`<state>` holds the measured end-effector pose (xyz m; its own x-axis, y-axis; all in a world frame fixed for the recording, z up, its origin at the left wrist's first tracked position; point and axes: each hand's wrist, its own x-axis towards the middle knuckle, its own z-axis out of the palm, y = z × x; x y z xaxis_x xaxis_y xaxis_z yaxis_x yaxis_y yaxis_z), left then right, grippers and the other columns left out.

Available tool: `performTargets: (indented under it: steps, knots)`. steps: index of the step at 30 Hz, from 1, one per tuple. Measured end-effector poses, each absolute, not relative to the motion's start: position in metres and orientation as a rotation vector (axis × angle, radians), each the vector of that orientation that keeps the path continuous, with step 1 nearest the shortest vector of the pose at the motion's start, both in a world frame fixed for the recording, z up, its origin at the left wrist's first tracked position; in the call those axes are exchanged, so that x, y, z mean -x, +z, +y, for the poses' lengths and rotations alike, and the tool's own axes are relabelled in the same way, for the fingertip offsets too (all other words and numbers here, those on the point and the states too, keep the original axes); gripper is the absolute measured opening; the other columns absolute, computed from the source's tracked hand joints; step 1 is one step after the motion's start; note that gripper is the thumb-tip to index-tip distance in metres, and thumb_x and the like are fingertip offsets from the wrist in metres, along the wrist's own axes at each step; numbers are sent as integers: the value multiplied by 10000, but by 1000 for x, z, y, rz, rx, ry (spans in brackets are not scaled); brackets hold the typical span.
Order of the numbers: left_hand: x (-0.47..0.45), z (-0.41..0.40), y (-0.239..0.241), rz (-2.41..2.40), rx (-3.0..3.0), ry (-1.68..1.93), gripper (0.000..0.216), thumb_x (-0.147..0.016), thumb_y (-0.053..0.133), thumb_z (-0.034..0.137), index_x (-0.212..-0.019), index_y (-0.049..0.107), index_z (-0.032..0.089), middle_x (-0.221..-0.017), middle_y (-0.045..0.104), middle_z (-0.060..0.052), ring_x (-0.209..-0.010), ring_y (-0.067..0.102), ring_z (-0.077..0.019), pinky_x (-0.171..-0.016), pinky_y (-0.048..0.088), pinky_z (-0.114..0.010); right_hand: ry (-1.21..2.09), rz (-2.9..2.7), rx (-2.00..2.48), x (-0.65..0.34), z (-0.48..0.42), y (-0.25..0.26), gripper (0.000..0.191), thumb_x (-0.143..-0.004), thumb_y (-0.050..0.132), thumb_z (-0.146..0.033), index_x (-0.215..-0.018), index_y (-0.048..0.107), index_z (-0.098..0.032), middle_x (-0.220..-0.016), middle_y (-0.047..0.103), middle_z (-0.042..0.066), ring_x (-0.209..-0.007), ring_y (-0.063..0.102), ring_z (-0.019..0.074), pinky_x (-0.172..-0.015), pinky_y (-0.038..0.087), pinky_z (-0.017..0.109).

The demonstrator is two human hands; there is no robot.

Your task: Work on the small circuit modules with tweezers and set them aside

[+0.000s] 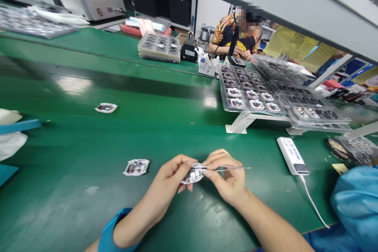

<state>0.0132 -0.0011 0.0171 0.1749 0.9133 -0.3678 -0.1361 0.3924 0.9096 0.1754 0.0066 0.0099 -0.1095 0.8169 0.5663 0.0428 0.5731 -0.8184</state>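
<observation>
Between the thumb and fingers of my left hand (pixel 174 173) is a small white-framed electronic module (pixel 193 176), tilted so that its circuit side shows. My right hand (pixel 226 173) is closed in a pinch on a thin, light-coloured rod-like tool (pixel 240 167). The tool's inner end lies at the module's upper edge, and its slim far part sticks out to the right. Its exact kind is hard to make out. A similar module (pixel 136 167) lies on the green table to the left of my left hand, and another module (pixel 106 108) rests farther back.
Clear trays of modules (pixel 251 86) stand on a white raised stand (pixel 240 123) at right. A white handheld device (pixel 293 156) with a cable lies nearer. Stacked trays (pixel 159 47) and a small white box (pixel 206 67) sit behind. A co-worker (pixel 227 35) sits opposite; a blue sleeve (pixel 357 204) is at right.
</observation>
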Motion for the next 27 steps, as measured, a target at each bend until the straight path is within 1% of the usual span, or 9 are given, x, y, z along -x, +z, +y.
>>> performTargets:
  steps: [4, 11, 16, 21, 25, 27]
  knots:
    - [-12, -3, 19, 1163, -832, 864, 369, -704, 678, 518, -776, 616, 161, -550, 571, 47, -452, 490, -90, -451, 293, -196, 662, -1675, 696, -178, 6, 12, 209, -784, 711, -99, -903, 696, -271, -836, 771, 39, -754, 700, 229, -738, 528, 428]
    - [-13, -3, 21, 1174, -816, 835, 345, -705, 668, 505, -759, 613, 168, -551, 554, 56, -462, 485, -86, -463, 305, -196, 692, -1673, 703, -178, 8, 14, 154, -796, 724, -116, -849, 700, -259, -797, 773, 31, -737, 701, 218, -737, 511, 410]
    - [-14, -3, 23, 1164, -796, 825, 343, -713, 656, 507, -763, 617, 170, -583, 574, 50, -485, 493, -90, -494, 354, -204, 829, -1544, 809, -177, 9, 10, 92, -804, 725, -150, -818, 688, -233, -771, 745, 35, -743, 700, 207, -740, 540, 389]
    - [-14, -3, 23, 1152, -802, 818, 338, -728, 655, 514, -758, 607, 180, -623, 572, 53, -522, 490, -91, -511, 378, -203, 1047, -1427, 856, -176, 8, 9, 55, -811, 716, -186, -830, 672, -212, -793, 724, 29, -683, 693, 164, -597, 568, 282]
    - [-15, -1, 22, 1167, -811, 803, 358, -692, 681, 525, -729, 587, 182, -596, 531, 68, -510, 484, -90, -508, 385, -204, 1103, -1456, 888, -178, 8, 11, 65, -804, 730, -188, -824, 672, -208, -818, 727, 27, -687, 692, 151, -649, 575, 285]
    - [-15, 0, 21, 1165, -818, 797, 371, -689, 676, 536, -728, 584, 179, -596, 539, 65, -503, 476, -86, -506, 380, -202, 1194, -1418, 885, -178, 8, 11, 72, -806, 732, -204, -829, 664, -209, -831, 729, 27, -674, 690, 147, -643, 577, 287]
